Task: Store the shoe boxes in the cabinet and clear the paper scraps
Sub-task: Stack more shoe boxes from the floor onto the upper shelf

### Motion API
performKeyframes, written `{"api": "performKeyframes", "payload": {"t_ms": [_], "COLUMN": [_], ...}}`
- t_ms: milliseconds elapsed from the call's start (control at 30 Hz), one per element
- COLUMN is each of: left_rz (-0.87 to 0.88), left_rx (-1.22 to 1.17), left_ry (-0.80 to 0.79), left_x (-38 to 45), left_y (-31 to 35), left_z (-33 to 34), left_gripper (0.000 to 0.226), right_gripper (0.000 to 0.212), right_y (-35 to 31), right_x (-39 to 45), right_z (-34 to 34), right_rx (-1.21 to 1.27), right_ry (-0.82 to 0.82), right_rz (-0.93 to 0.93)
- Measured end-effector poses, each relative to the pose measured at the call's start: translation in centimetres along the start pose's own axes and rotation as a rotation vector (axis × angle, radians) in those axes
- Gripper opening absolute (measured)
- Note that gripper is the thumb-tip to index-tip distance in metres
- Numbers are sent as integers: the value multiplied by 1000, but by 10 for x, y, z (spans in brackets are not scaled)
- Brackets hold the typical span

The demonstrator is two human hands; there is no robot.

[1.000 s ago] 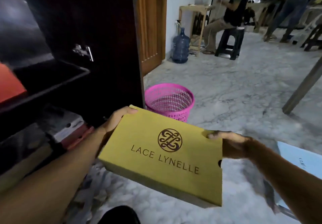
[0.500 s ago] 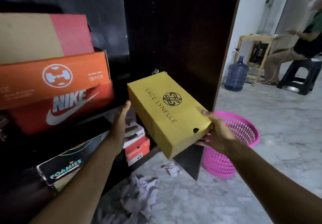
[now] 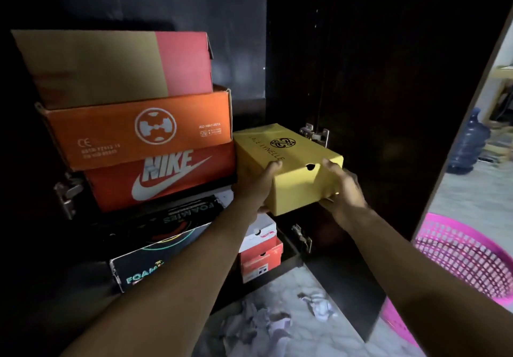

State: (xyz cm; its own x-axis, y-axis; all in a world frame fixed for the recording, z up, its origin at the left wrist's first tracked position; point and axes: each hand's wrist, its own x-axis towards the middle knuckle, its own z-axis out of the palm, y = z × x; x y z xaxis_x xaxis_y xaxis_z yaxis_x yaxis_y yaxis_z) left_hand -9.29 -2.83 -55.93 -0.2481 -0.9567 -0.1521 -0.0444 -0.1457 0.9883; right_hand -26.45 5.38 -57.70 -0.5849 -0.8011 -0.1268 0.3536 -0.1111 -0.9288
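Observation:
Both hands hold a yellow shoe box [image 3: 288,162] end-on, its far half inside the dark cabinet [image 3: 361,78]. My left hand [image 3: 256,184] grips its left near corner and my right hand [image 3: 342,187] its right near corner. The box sits level with the upper shelf, right beside a stack of three: a red Nike box [image 3: 163,178], an orange box [image 3: 141,131] and a tan-and-red box [image 3: 116,65] on top. Crumpled paper scraps [image 3: 266,326] lie on the marble floor in front of the cabinet.
On the lower shelf lie a black Foamies box [image 3: 155,248] and small white-and-red boxes [image 3: 261,251]. The open cabinet door [image 3: 402,134] stands to the right. A pink plastic basket [image 3: 466,259] sits behind it on the floor, a blue water jug [image 3: 469,145] farther back.
I have turned from the room to face the cabinet. The yellow box has been rotated end-on and pushed up and forward beside the stacked boxes on the upper shelf.

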Motion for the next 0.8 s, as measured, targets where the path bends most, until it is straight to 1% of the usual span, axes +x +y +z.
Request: {"api": "performKeyframes", "payload": {"t_ms": [67,100,133,167,200,233,267,300,333,367,433,533,600,700,800], "left_rz": [28,90,192,348,552,778,963,1070,1109,1097,1052,974,896,817,794], "left_rx": [54,136,250,380,504,614,723,831,934,1029,1176,1258,1284,1290,1347], "left_ry": [45,79,124,183,242,268,247,197,145,105,70,85,73,51,35], "left_x": [15,19,21,24,25,25,27,32,36,41,47,55,61,69,76], "left_y": [3,3,1,-3,-7,-10,-12,-15,-16,-18,-17,-13,-10,-6,-3], "left_z": [4,6,8,8,8,6,4,1,0,-1,0,1,1,2,0], "left_gripper": [109,106,99,89,78,71,67,65,65,66,70,73,74,76,71], "right_gripper": [90,97,104,106,104,100,98,96,94,89,76,65,65,66,76], "right_y": [11,15,17,17,16,14,12,10,7,5,3,2,0,0,1], "right_x": [13,21,27,35,42,49,56,64,70,76,88,100,103,106,105], "right_z": [10,15,22,27,33,39,46,52,57,62,71,78,82,87,85], "right_rx": [-65,-136,-236,-327,-406,-462,-499,-549,-602,-647,-658,-594,-572,-587,-628], "right_ry": [74,139,197,231,249,264,291,338,385,412,389,328,248,74,-56], "right_rz": [-73,-99,-117,-136,-152,-165,-171,-193,-221,-251,-303,-281,-224,-197,-168]}}
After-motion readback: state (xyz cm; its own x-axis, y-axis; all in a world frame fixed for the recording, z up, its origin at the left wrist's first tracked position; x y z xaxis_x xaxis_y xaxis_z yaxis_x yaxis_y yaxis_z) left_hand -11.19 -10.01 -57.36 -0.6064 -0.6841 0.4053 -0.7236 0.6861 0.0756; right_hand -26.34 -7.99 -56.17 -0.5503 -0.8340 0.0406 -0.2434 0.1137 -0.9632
